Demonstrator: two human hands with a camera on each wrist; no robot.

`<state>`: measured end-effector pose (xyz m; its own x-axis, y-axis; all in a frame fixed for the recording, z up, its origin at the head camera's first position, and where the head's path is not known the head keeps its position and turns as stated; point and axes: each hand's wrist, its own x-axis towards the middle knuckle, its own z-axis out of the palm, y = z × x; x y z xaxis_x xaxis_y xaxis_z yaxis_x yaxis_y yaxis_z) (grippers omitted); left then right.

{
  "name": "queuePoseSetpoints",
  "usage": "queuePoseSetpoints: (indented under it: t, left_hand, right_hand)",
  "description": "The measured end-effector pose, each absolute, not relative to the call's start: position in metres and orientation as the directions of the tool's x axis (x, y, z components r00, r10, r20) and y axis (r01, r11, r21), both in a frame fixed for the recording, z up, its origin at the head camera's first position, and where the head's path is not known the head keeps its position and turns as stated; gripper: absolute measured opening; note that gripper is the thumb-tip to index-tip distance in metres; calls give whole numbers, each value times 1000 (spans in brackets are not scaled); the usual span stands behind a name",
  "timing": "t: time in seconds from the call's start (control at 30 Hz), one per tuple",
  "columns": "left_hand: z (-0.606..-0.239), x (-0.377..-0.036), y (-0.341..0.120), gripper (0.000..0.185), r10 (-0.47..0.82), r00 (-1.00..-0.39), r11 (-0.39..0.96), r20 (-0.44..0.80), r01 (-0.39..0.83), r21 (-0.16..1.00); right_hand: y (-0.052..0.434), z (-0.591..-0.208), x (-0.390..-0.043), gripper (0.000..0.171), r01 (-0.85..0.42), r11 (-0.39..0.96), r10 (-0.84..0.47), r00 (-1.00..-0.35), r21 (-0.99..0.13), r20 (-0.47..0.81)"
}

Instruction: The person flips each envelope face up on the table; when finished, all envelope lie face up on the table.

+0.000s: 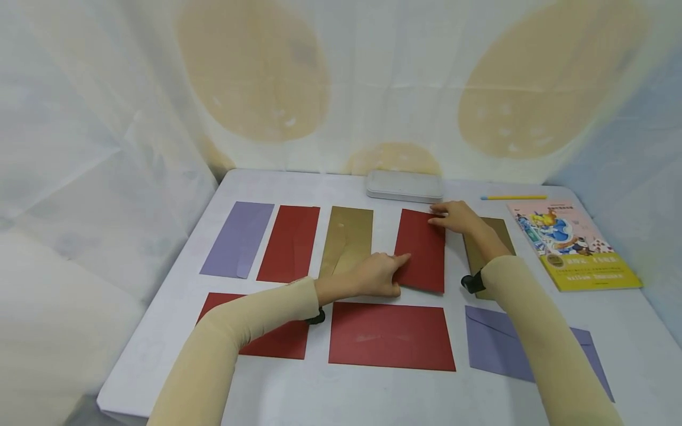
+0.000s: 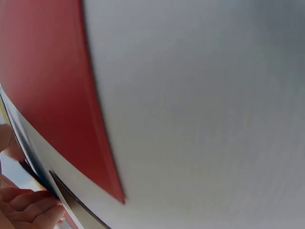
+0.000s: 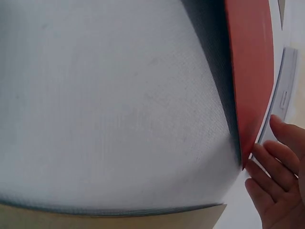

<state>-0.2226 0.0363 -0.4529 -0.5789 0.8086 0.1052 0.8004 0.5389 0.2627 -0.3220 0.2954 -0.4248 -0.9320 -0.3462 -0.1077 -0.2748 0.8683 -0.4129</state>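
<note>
Your work sits at the middle of the head view: the red envelope (image 1: pixel 421 251) lies upright in the back row on the white table (image 1: pixel 298 390), between the gold envelope (image 1: pixel 347 239) to its left and a second gold envelope (image 1: pixel 492 236) that your right forearm partly hides. Your left hand (image 1: pixel 373 277) rests at its lower left corner, fingers stretched out and pressing flat on the paper rather than pinching it. Your right hand (image 1: pixel 455 216) lies on its upper right corner, fingers straight and laid on the edge; the right wrist view shows those fingers (image 3: pixel 276 167) loosely spread beside the red edge. Judging by how things lie, the laying out looks well along. The back row runs, from the left of the frame, purple envelope (image 1: pixel 238 238), dark red envelope (image 1: pixel 290 242), gold, red, gold. The front row holds a red envelope under your left arm (image 1: pixel 277 340), a wide red envelope (image 1: pixel 391 336) at centre and a purple envelope under your right arm (image 1: pixel 492 346). What seems left is squaring this one piece, since it sits a little askew against its neighbours. The grey case (image 1: pixel 404 186), yellow pencil (image 1: pixel 514 197) and picture book (image 1: pixel 572 242) lie untouched at the upper right.
</note>
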Motion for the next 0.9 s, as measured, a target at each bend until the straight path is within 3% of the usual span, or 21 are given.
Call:
queuePoseSetpoints:
  t: [0.57,0.9]
  left_hand:
    - [-458,-212,25,57,762,-630,561,149,758,334]
    - [-457,-212,23,64,749,-651,539,120,705,462]
  right_hand:
    - [306,-420,-311,51,-206,823,-287,-955,-529,-76]
    - [308,-397,-302,53,-129,697,-234,-971,-706,-53]
